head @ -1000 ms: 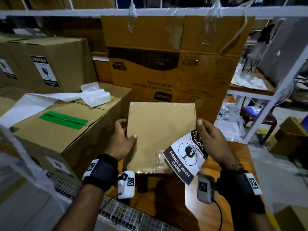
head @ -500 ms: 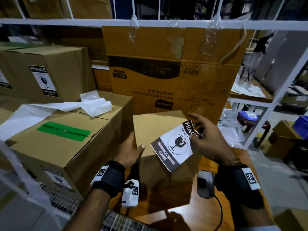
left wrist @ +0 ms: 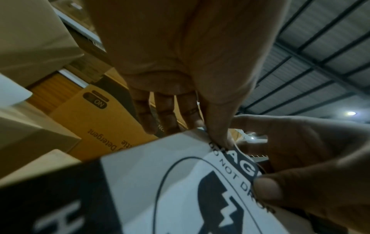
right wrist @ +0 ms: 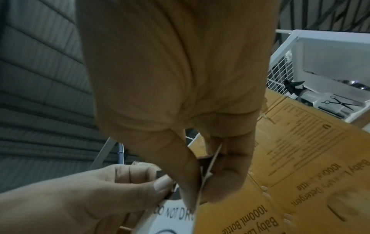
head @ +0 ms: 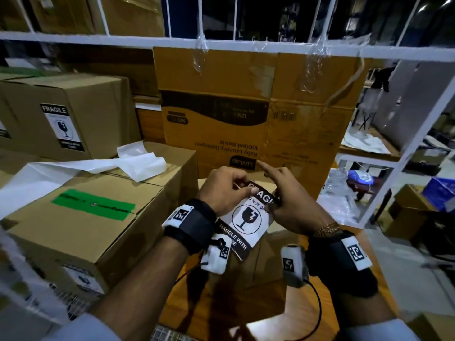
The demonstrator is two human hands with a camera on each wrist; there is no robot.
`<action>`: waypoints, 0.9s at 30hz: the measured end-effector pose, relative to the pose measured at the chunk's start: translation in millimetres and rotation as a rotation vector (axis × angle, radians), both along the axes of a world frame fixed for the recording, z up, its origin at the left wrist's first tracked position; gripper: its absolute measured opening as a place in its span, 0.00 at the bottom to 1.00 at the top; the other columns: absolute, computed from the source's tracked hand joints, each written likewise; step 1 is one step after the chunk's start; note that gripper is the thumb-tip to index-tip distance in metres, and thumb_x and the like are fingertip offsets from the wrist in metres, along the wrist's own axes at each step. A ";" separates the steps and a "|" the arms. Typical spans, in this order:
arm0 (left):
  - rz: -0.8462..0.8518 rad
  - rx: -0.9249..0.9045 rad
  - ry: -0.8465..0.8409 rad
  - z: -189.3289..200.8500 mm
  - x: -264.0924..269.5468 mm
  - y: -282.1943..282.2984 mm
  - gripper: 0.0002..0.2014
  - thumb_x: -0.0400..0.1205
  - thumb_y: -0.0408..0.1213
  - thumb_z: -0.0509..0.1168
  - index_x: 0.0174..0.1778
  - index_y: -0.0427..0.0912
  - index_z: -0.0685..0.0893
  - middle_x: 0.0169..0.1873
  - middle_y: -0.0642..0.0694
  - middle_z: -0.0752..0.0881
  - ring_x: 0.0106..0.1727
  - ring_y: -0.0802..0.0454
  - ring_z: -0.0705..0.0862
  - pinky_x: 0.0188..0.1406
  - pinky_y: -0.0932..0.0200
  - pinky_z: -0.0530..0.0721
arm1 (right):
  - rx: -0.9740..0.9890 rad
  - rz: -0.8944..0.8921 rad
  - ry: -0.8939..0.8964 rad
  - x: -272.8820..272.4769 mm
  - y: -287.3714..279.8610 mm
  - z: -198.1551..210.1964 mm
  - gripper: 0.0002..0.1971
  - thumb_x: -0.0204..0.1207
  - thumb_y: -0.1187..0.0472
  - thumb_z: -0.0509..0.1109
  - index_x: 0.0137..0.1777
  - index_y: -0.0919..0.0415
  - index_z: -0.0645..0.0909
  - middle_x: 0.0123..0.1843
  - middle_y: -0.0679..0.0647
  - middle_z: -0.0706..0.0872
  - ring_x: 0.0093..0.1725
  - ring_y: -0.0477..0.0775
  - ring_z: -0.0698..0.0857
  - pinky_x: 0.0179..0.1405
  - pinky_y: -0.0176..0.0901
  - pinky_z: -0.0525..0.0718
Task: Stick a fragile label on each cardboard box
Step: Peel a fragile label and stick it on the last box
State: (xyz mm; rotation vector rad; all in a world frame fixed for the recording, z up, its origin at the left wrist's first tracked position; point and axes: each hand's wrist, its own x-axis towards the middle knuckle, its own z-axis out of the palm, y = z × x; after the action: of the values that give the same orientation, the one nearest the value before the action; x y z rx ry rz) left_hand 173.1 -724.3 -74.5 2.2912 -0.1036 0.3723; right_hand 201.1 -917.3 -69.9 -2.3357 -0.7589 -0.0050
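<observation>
A white-and-black fragile label (head: 246, 220) hangs in front of me above a small cardboard box (head: 266, 267), which is mostly hidden behind my hands. My left hand (head: 248, 190) pinches the label's top left corner between thumb and fingers. My right hand (head: 277, 204) pinches the top right corner, with its index finger stretched out. In the left wrist view my left thumb (left wrist: 218, 134) sits on the label (left wrist: 160, 174) at its black top band. In the right wrist view the right hand's fingers (right wrist: 190, 182) clamp the label's edge (right wrist: 170, 218).
A large detergent carton (head: 246, 119) stands upside down behind the small box. At left are a box with green tape (head: 86, 217), loose white backing paper (head: 138, 161) and a box bearing a fragile label (head: 62, 126). A white rack bar (head: 221, 43) runs overhead.
My left hand has let go of the small box and taken the label's top corner. The box, tilted up a second ago, now lies lower. The label has moved up towards the middle.
</observation>
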 end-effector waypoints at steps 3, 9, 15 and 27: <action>0.015 -0.114 -0.019 1.0 6.0 4.0 0.04 0.80 0.44 0.78 0.44 0.53 0.90 0.41 0.55 0.91 0.43 0.58 0.90 0.40 0.53 0.91 | 0.084 -0.107 0.006 4.1 2.5 4.1 0.55 0.74 0.68 0.81 0.91 0.39 0.52 0.80 0.52 0.67 0.71 0.51 0.76 0.54 0.34 0.87; 0.147 -0.311 -0.189 5.6 20.8 13.9 0.05 0.81 0.43 0.78 0.42 0.49 0.89 0.36 0.54 0.91 0.39 0.57 0.90 0.35 0.59 0.87 | 0.150 -0.359 0.145 4.9 3.1 5.0 0.52 0.73 0.50 0.85 0.91 0.49 0.56 0.80 0.57 0.72 0.71 0.59 0.81 0.60 0.54 0.89; 0.188 -0.510 -0.142 1.8 44.0 29.3 0.09 0.79 0.44 0.79 0.43 0.44 0.89 0.38 0.48 0.94 0.41 0.47 0.93 0.43 0.46 0.92 | 0.289 -0.273 0.275 19.3 -6.9 -17.4 0.14 0.82 0.47 0.77 0.45 0.59 0.90 0.41 0.52 0.94 0.46 0.58 0.93 0.54 0.64 0.92; 0.337 -0.269 -0.007 -19.0 83.1 38.8 0.05 0.80 0.41 0.78 0.46 0.44 0.92 0.37 0.52 0.93 0.32 0.58 0.90 0.28 0.67 0.86 | 0.250 -0.437 0.341 58.4 5.3 -50.9 0.08 0.82 0.53 0.78 0.45 0.56 0.91 0.45 0.53 0.91 0.47 0.56 0.86 0.45 0.47 0.83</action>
State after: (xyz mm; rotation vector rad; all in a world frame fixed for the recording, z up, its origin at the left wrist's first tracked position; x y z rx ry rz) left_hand 256.2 -685.5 -93.4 2.0379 0.3157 0.5326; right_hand 259.6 -912.0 -120.8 -2.1384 -0.0687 0.0987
